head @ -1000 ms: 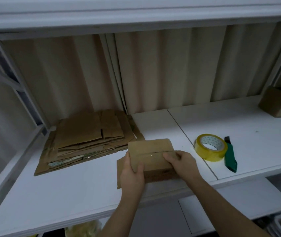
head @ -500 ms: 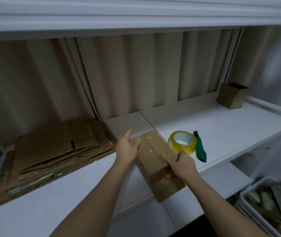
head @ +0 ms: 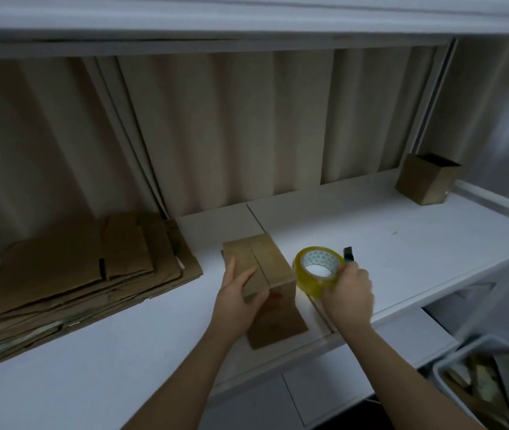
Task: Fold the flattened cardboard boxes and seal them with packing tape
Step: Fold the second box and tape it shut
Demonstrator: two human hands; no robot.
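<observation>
Folded box (head: 262, 274) stands on the white shelf (head: 402, 243), flaps shut on top, seam showing. Left hand (head: 240, 297) clamps its near-left corner, thumb across the top. Tape roll (head: 318, 270) at the box's 3 o'clock, tilted, gripped by the right hand (head: 350, 301) (fingers curled over its rim). Flat cardboard stack (head: 91, 274) lies at 9 o'clock, well apart.
</observation>
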